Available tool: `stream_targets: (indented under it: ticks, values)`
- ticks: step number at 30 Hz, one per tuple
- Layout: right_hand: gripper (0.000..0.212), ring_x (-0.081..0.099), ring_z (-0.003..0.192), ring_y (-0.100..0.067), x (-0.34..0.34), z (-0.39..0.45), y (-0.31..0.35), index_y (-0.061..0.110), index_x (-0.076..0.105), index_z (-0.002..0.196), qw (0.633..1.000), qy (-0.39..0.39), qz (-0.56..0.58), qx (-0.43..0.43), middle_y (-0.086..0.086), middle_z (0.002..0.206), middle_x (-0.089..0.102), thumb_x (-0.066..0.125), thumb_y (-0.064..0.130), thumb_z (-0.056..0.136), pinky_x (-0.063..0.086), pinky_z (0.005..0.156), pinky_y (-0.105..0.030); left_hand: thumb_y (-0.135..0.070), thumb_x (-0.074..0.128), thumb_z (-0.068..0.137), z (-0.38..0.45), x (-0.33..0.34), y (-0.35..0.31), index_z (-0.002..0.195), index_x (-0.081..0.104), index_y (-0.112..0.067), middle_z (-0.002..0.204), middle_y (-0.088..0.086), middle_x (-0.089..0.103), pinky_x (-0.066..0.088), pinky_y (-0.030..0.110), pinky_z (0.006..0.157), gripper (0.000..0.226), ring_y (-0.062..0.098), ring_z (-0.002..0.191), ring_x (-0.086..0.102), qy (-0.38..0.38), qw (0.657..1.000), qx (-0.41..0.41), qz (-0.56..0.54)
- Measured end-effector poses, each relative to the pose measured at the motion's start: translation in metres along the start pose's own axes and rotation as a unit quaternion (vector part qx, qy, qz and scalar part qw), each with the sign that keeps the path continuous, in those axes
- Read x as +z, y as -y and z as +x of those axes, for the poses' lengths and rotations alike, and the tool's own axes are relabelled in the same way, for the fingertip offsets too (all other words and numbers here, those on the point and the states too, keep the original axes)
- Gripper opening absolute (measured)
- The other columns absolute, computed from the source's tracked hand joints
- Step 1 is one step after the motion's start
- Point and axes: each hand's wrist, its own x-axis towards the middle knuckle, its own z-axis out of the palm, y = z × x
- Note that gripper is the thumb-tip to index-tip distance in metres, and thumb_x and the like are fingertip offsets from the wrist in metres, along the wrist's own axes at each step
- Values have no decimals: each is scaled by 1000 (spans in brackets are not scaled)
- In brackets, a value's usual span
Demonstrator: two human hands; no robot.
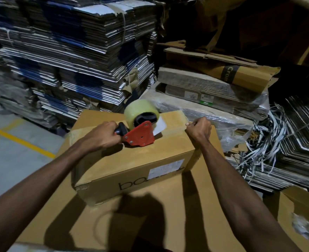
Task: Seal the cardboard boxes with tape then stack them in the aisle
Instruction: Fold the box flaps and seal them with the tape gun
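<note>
Cardboard is everywhere in this corner, and the job looks to be in its first half. A closed brown box [132, 160] sits on top of a larger flat box [150, 224], and the person is running tape across its lid. The left hand [102, 135] is clenched round the black handle of a red tape dispenser [140, 136], whose pale roll [141, 110] stands above the lid while the frame rests on the cardboard near the middle seam. The right hand [199, 130] grips the far right edge of the box, fingers curled over the corner, apparently steadying it or pressing down a tape end; a glossy strip shows along the top between the dispenser and that hand, so I judge part of the seam is already covered. Whether the strip reaches the left end I cannot tell. Stacking has not begun for this box: the aisle floor with its yellow line [19, 140] lies to the left, with no sealed boxes on the part I can see. Bundles of flattened cartons [68, 51] rise behind, and a torn open box [301, 215] waits at lower right.
</note>
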Motion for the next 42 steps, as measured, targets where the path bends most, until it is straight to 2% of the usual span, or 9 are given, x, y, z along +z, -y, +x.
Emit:
stream_targets:
  ticks: [4,9,13,22,26,30,33,37,42]
  values:
    - [26,69,74,-27,1,2,-2,12,75,71,1000,4,7,-8,-8,72,71,88,32,80,62,69,-42,-34,61,79,-27,-19,44,65,53,-17,59,5,55,39,37,51,24,24,54,51,-10,999,-9,34]
    - [24,69,77,-26,0,5,-8,7,79,82,1000,13,22,-17,-11,79,74,85,30,84,53,70,-34,-25,50,72,-61,-30,84,60,42,-10,57,10,41,28,37,55,21,24,53,35,-28,997,-30,63]
    - [25,70,72,-27,5,4,-5,11,76,73,1000,10,10,-24,-10,72,71,86,33,82,48,65,-32,-19,52,73,-85,-32,103,60,35,-13,57,7,32,22,35,54,22,21,54,25,-43,996,-36,66]
    - [27,70,73,-29,6,-4,-2,11,74,73,999,3,9,-38,-10,73,71,84,32,85,54,64,-35,-34,50,69,-94,-31,97,63,46,-7,59,13,48,40,45,53,28,25,53,39,-51,991,-57,106]
    - [29,70,78,-31,7,-6,-5,10,73,76,999,13,0,-48,-12,80,72,82,35,87,54,68,-38,-34,46,67,-98,-32,87,68,52,1,65,21,55,36,39,54,35,32,57,46,-46,989,-84,116]
    - [40,67,101,-39,1,-14,-6,4,72,105,991,17,-98,-90,-20,107,70,73,42,94,56,80,-46,-35,46,65,-100,-33,80,64,48,-3,61,18,53,33,35,54,31,29,55,44,-34,990,-85,110]
    - [51,57,119,-41,-4,-29,4,4,60,129,960,10,-220,-172,-21,129,59,72,40,94,50,97,-49,-35,47,64,-104,-31,78,62,45,-10,61,14,50,34,34,54,26,28,56,44,-21,991,-84,101]
    - [14,64,93,-26,12,-78,48,16,71,103,935,110,-184,-281,-9,106,69,71,19,90,53,77,-35,-35,52,68,-107,-33,77,60,39,-18,57,4,41,31,33,54,22,23,52,38,-25,993,-91,72]
    - [13,60,90,-25,47,-156,94,17,71,96,912,231,-63,-334,0,95,57,69,18,83,43,72,-30,-19,62,82,-113,-35,79,73,57,-8,64,10,57,36,29,48,14,24,55,52,-10,995,-99,29]
